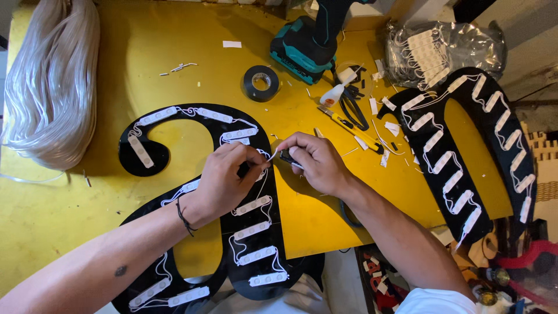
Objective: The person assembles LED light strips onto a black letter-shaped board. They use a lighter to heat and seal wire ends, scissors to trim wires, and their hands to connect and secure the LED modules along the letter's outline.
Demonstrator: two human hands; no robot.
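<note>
On the yellow surface (pixel 70 192), both hands meet at the black letter panel (pixel 256 232): the left hand (pixel 229 177) pinches a white wire (pixel 266 156), the right hand (pixel 314 160) grips a small dark tool. Best to keep the wire taut and steady. Two black panels, one tape roll (pixel 261 82), one drill (pixel 308 43).

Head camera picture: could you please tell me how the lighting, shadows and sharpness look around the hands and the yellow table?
Head view: even, bright light; soft shadows fall under the left hand and right hand onto the yellow table; mild glare on the plastic bag at top right; the black letter panel stays sharp, while the edges bend slightly from the wide lens.
</note>
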